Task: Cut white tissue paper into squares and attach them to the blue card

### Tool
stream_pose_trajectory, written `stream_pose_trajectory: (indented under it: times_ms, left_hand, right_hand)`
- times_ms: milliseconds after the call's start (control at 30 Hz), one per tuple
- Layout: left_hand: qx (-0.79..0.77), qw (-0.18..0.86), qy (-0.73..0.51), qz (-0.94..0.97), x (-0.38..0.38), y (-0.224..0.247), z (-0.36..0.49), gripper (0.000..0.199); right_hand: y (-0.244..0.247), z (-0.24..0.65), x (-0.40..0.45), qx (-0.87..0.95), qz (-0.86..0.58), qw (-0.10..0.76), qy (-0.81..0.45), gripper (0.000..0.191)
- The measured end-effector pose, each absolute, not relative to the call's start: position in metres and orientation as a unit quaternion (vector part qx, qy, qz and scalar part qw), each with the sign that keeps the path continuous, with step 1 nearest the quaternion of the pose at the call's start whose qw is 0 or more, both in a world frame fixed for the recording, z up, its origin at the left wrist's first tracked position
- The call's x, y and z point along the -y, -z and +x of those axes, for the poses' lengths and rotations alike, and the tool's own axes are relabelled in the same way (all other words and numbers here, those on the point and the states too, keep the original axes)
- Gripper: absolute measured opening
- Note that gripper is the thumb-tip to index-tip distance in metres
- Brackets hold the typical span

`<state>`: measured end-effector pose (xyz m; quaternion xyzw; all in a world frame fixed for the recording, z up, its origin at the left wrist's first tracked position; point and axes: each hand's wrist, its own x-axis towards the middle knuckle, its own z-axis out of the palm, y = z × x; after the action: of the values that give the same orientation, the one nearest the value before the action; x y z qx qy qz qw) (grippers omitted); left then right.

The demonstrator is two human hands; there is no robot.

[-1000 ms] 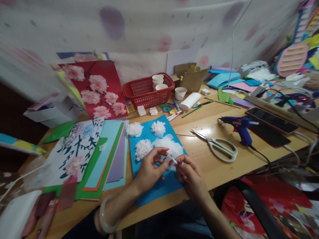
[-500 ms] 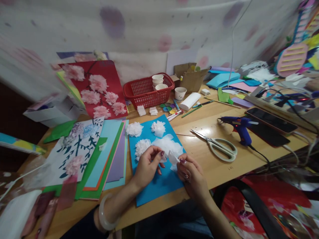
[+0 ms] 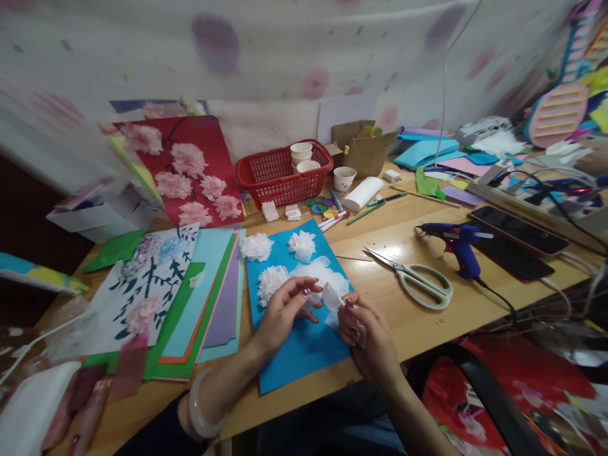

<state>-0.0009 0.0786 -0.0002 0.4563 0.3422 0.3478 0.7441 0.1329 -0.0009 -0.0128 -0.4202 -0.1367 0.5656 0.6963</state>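
Observation:
A blue sheet (image 3: 299,361) lies at the table's front edge, bearing white tissue flowers (image 3: 257,247) and a loose pile of white tissue pieces (image 3: 323,273). Over the sheet, my left hand (image 3: 287,310) has its fingers apart, with nothing seen between them. Just to its right, my right hand (image 3: 365,323) pinches a small white tissue piece (image 3: 332,296), its fingers curled with more white tissue showing beneath them. Scissors (image 3: 422,285) with pale green handles rest to the right of the sheet, partly spread.
A blue glue gun (image 3: 458,244) with a cable stands right of the scissors, near two phones (image 3: 517,231). Behind the sheet are a red basket (image 3: 285,180) with paper cups, pens and a white roll (image 3: 363,193). Coloured papers (image 3: 223,297) lie at the left.
My left hand's fingers have opened and come away from the tissue. The white piece now stands up from my right hand's fingertips, which have hardly moved.

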Motion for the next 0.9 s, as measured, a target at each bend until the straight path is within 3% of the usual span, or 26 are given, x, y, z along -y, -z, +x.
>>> stream_pose_trajectory:
  times_ms: [433, 667, 800, 900]
  left_hand:
    - [-0.341, 0.727, -0.349, 0.483, -0.078, -0.002, 0.002, 0.037]
    - [-0.351, 0.752, -0.352, 0.432, -0.076, -0.008, -0.001, 0.018]
    - [-0.383, 0.642, -0.390, 0.538, -0.066, -0.013, -0.005, 0.018]
    - [-0.398, 0.576, -0.340, 0.628, -0.060, -0.014, -0.004, 0.019]
  right_hand:
    - [0.011, 0.134, 0.000, 0.122, -0.407, 0.716, -0.553, 0.019]
    - [0.012, 0.134, 0.000, 0.146, -0.412, 0.699, -0.566, 0.021]
    - [0.013, 0.133, 0.001, 0.169, -0.415, 0.687, -0.572, 0.023]
    - [0.015, 0.132, 0.001, 0.186, -0.416, 0.680, -0.574, 0.025]
